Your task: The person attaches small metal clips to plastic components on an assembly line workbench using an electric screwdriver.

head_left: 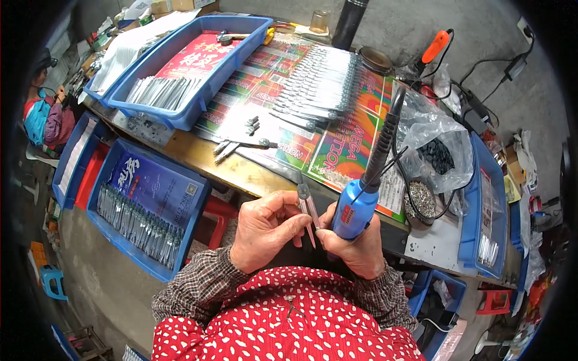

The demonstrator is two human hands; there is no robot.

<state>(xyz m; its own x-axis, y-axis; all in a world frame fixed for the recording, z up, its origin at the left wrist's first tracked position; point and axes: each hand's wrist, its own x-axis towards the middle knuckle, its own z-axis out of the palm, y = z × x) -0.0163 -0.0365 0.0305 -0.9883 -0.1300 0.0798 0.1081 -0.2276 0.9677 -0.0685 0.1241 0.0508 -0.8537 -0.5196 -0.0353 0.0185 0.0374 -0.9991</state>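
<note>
My left hand (262,231) is closed, its thumb and fingers pinching a slim metal tool with two narrow legs (310,210) and a dark upper end. The legs stand slightly apart and point down toward my body. My right hand (364,249) wraps round a blue electric screwdriver (352,210), held upright with its black cord leaving the top. Its thumb and fingertips also touch or lie very near one leg of the metal tool. The screwdriver's lower end is hidden behind my right hand.
Rows of similar metal pieces (322,84) lie on the printed sheet ahead. Blue trays (198,114) stand at left, another tray (478,240) at right. A pot of small metal parts (421,201) sits beside a clear plastic bag (442,129). A person (45,114) is far left.
</note>
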